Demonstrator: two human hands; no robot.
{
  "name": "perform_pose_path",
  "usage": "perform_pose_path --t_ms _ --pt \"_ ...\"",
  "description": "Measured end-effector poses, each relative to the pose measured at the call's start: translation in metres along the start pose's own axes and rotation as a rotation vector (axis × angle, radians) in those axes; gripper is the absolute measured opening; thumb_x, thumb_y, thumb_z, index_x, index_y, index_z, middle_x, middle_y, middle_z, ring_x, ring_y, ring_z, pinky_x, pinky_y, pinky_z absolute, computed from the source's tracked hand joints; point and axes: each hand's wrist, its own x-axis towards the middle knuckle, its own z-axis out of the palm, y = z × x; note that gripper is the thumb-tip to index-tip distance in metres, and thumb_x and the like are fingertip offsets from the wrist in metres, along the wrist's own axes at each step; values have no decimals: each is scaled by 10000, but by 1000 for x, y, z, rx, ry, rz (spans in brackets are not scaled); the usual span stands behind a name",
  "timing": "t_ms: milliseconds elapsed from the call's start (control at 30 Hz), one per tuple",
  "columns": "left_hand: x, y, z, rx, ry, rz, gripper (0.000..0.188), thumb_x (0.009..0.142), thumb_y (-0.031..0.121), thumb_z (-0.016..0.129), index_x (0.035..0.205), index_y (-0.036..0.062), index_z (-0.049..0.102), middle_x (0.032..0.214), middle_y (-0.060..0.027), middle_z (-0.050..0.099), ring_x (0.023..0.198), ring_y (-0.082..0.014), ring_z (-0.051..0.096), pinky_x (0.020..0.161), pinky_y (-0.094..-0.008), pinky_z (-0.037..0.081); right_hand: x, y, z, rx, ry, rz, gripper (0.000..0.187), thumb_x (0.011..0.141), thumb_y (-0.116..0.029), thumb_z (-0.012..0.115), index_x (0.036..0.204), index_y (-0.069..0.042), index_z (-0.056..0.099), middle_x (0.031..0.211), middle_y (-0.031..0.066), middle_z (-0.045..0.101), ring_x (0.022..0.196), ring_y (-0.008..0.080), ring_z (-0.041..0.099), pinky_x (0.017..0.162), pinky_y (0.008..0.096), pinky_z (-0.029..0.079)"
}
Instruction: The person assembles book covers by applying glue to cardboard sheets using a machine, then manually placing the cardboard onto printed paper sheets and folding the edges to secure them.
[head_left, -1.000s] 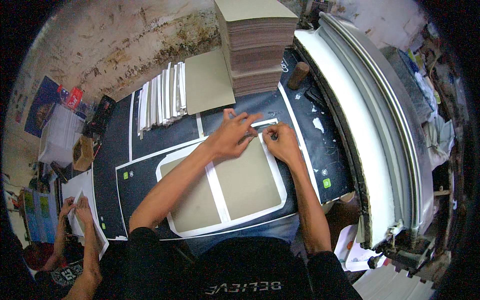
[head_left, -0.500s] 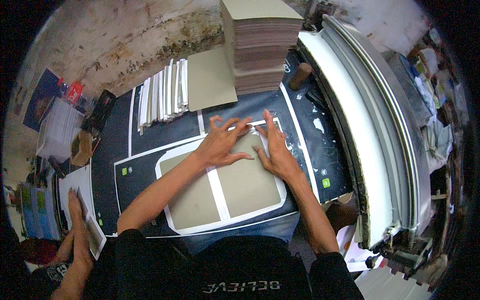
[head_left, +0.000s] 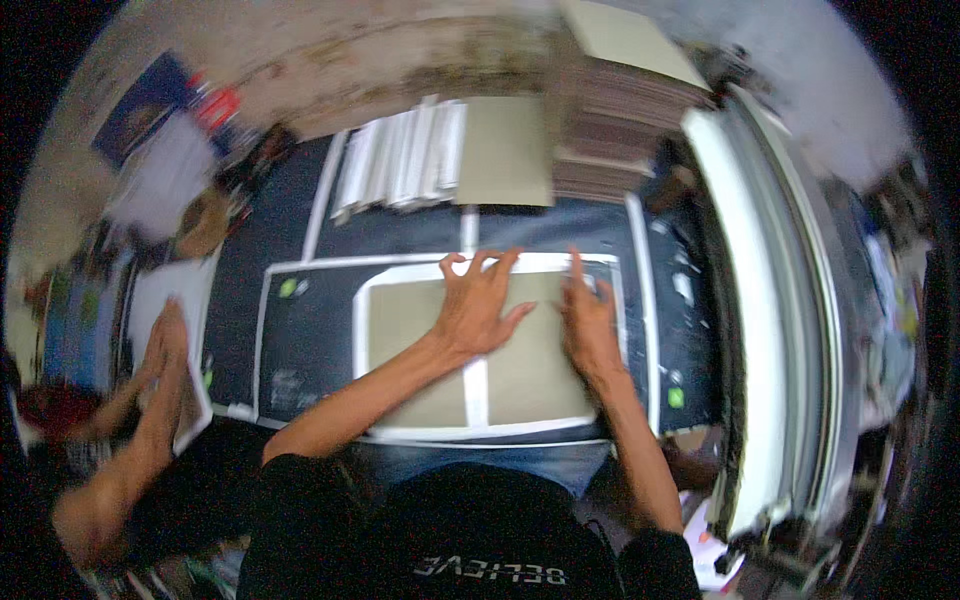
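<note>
A book cover lies flat before me: two grey-beige boards [head_left: 535,385] with a white strip [head_left: 476,395] between them and a white border around them. My left hand [head_left: 478,308] is on its far edge near the middle, fingers spread and bent, thumb apart. To its right, my right hand [head_left: 590,325] is over the cover's right part, forefinger stretched toward the far edge. Motion blurs that hand somewhat, and whether it touches the cover is hard to tell. Neither hand holds anything.
Beyond the cover stand white strips [head_left: 400,155], a loose grey board [head_left: 505,150] and a tall board stack [head_left: 625,125]. A long machine with a white bed [head_left: 745,330] borders the right. At left, another person's hands [head_left: 170,345] rest on a white sheet [head_left: 160,290].
The whole view has swung, so the table things sit further right and the cover looks straighter. My right hand has drawn back from the cover's far edge and apart from my left hand.
</note>
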Motion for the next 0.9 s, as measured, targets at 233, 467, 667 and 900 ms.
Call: perform_pose_path --t_ms 233,467,667,900 --pt "-89 -134 -77 -73 179 -493 634 716 509 868 1110 58 662 1077 -111 645 1063 -275 590 940 -512 345 -5 -52 4 128 175 -173 241 900 -164 728 1123 -72 707 945 100 748 828 276 704 1096 485 310" --pt "-99 -128 -66 -72 60 -490 864 631 595 902 1222 44 595 1217 -156 589 1175 -329 554 973 -565 371 15 -102 60 191 96 -427 291 858 -194 785 1102 -53 715 903 116 677 911 272 625 953 442 397" --pt "-93 -137 -61 -144 5 -461 852 607 557 926 1199 46 588 1206 -153 578 1201 -350 539 942 -587 390 9 -111 71 97 75 -449 322 859 -152 749 1158 -53 686 980 122 606 965 293 565 907 449 392" --pt "-90 -152 -55 -268 58 -463 791 529 547 965 1058 104 579 1093 -107 579 1108 -323 548 924 -550 394 9 -116 70 67 82 -449 334 843 -135 742 1160 -53 674 981 128 597 968 304 556 902 442 387"
